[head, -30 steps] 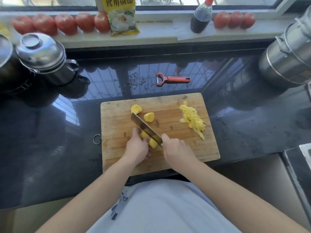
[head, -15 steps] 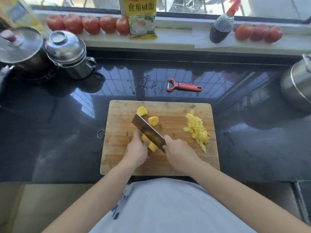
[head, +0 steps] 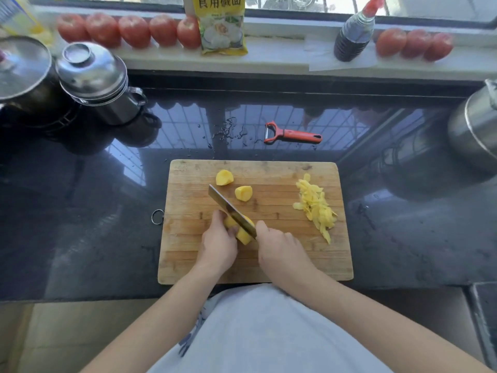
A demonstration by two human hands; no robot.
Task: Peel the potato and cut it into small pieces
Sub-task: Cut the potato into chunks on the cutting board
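While the knife [head: 231, 211] sits across the peeled potato [head: 240, 229] near the middle of the cutting board [head: 188, 251], you are mid-cut on the largest remaining chunk; peeling looks done, judging by the pile of peels [head: 316, 207] at the board's right side and the peeler [head: 293, 135] lying on the dark counter [head: 80, 211] beyond it. Your left hand [head: 218, 246] holds the potato from its left side, fingers curled over it and close together, fingertips just beside the blade; whether the tips are tucked behind the knuckles cannot be told from this view. Your right hand [head: 279, 250] grips the handle, fingers wrapped round it, forefinger reaching toward the blade's heel; the handle itself is hidden under the hand. Blade runs diagonally, tip pointing up and left, edge already into the flesh as far as can be judged. Press straight down, no twisting, so the chunk does not roll; if it has a flat cut face, keep that face on the wood. Keep the left fingertips back from the blade line and let the knuckles guide the flat. Two cut pieces [head: 234, 185] lie toward the far edge, well apart from the hands; these look too large for "small pieces", so expect further halving. Slide finished pieces aside to keep the cutting zone free
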